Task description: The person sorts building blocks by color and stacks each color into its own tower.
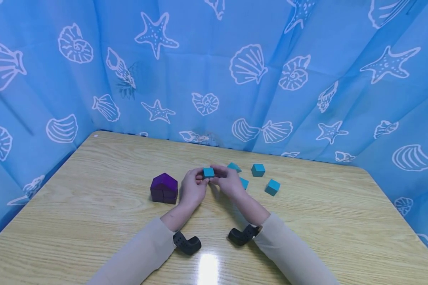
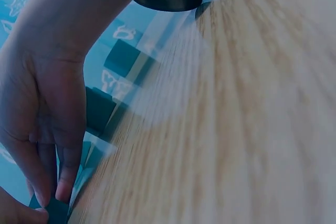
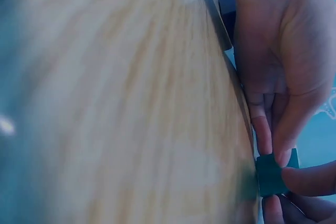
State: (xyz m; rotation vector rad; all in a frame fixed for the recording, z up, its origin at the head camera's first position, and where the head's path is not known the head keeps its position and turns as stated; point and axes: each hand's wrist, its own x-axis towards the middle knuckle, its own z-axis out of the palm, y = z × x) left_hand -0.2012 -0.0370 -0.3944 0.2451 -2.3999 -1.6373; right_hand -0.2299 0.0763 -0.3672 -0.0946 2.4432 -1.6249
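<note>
Between my two hands a small teal cube (image 1: 208, 172) is held at the middle of the wooden table. My left hand (image 1: 192, 189) grips its left side with thumb and fingers. From the right, my right hand (image 1: 232, 185) pinches the same cube. In the right wrist view the teal cube (image 3: 272, 176) stands between the fingertips of both hands, low against the tabletop. The left wrist view shows the cube (image 2: 52, 211) only partly, at the bottom left. Whether another block lies under it, I cannot tell.
A purple house-shaped stack of blocks (image 1: 164, 189) stands just left of my left hand. Right of my right hand are two teal cubes (image 1: 258, 170), a teal wedge-like block (image 1: 234, 167) and a partly hidden teal block (image 1: 244, 183). A blue shell-patterned curtain (image 1: 207, 71) hangs behind the table (image 1: 110, 221).
</note>
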